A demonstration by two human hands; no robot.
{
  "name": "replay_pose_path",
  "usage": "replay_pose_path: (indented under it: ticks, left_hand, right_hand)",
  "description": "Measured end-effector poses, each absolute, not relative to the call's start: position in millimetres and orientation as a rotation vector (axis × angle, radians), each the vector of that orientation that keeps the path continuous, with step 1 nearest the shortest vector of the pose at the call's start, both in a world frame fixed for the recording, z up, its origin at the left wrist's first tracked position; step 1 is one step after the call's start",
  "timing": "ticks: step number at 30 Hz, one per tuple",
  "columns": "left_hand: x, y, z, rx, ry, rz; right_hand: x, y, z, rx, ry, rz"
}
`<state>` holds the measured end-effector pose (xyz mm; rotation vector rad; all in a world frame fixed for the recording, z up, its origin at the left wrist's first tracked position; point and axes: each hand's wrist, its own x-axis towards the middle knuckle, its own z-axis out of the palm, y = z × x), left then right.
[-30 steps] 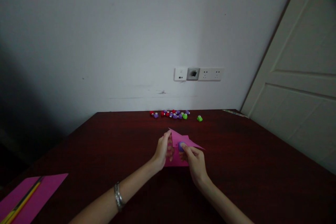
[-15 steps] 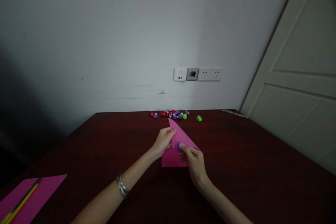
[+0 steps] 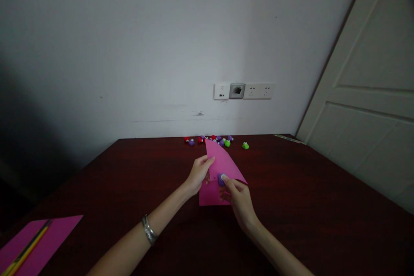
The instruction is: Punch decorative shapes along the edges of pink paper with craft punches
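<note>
A sheet of pink paper (image 3: pixel 221 161) is lifted and bent in front of me, its lower part near the dark table. My left hand (image 3: pixel 197 174) pinches the paper's left edge between thumb and fingers. In my right hand (image 3: pixel 239 198) is a small purple craft paper punch (image 3: pixel 221 180), held at the paper with the thumb on its pale top. Whether the paper sits inside the punch's slot I cannot tell. The right fingertips are partly hidden.
Several red, purple and green punches (image 3: pixel 227 142) line the back of the table (image 3: pixel 136 177); one green punch (image 3: pixel 245 145) lies apart. Another pink sheet (image 3: pixel 61 235) with yellow and dark pencils (image 3: pixel 32 243) on it is at the front left. Wall sockets (image 3: pixel 258 91) are behind.
The paper's upper part has opened upward and slightly left, now covering some of the punches behind. My left hand has moved slightly left and up with it; the right hand has barely shifted.
</note>
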<state>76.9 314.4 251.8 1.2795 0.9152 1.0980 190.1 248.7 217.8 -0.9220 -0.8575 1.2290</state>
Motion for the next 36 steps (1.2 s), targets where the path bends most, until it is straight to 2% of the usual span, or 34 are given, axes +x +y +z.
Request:
replay_pose_path:
  ticks: [21, 27, 31, 36]
  left_hand:
    - [62, 325, 269, 1.230, 0.827, 1.179]
    - [48, 333, 278, 1.179, 0.764, 1.222]
    - [40, 344, 268, 0.998, 0.732, 1.146]
    - [35, 358, 231, 0.879, 0.830, 0.956]
  right_hand:
    - [193, 244, 220, -0.866, -1.023, 1.344]
    - [210, 253, 222, -0.733, -0.865, 1.316]
    - [218, 257, 229, -0.683, -0.736, 1.362]
    - [226, 261, 233, -0.699, -0.700, 1.338]
